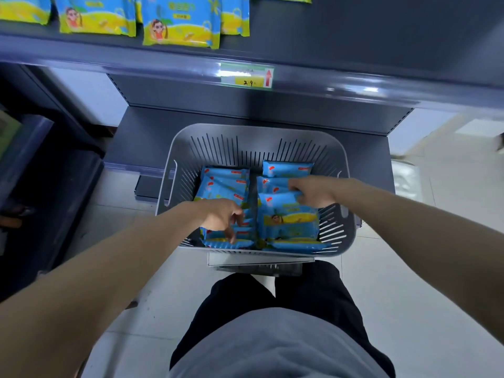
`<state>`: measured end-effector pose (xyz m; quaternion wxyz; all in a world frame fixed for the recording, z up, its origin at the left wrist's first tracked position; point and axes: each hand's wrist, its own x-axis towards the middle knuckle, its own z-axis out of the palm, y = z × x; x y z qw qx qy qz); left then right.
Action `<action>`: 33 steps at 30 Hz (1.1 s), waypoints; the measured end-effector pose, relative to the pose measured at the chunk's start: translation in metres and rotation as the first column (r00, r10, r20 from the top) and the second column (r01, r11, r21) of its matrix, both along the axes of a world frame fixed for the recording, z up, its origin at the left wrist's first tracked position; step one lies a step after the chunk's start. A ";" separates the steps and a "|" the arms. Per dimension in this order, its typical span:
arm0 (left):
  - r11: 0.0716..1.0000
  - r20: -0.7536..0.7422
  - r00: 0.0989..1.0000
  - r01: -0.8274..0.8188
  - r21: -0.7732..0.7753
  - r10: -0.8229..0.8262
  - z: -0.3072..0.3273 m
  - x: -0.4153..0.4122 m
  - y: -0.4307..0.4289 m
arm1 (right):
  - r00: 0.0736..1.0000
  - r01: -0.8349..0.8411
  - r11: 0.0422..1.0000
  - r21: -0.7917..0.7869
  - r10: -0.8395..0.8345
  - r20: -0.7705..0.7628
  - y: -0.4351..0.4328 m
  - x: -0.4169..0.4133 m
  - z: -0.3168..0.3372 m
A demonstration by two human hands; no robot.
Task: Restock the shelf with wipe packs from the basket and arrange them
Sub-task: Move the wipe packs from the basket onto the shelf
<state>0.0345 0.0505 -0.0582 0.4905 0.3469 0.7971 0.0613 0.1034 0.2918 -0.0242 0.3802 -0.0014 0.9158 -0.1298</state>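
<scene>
A grey slatted basket (253, 137) stands below me, filled with several blue and yellow wipe packs in two rows. My right hand (313, 190) curls around the top edge of a wipe pack (286, 214) in the right row. My left hand (222, 215) reaches into the left row (226, 184), fingers spread and touching the packs there, not clearly gripping one. On the dark shelf (327, 50) above, several of the same packs (181, 25) stand upright at the left; its right part holds none.
A price tag (246, 76) with a red arrow is clipped to the shelf's front rail. The basket rests on a low stand by the bottom shelf (141, 137). Dark shelving stands at the left, pale floor tiles at the right.
</scene>
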 end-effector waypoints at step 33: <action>0.981 -0.179 0.974 -0.112 0.161 0.141 0.035 -0.028 -0.007 | 0.897 0.117 0.993 -0.023 -0.116 -0.427 -0.008 -0.018 0.053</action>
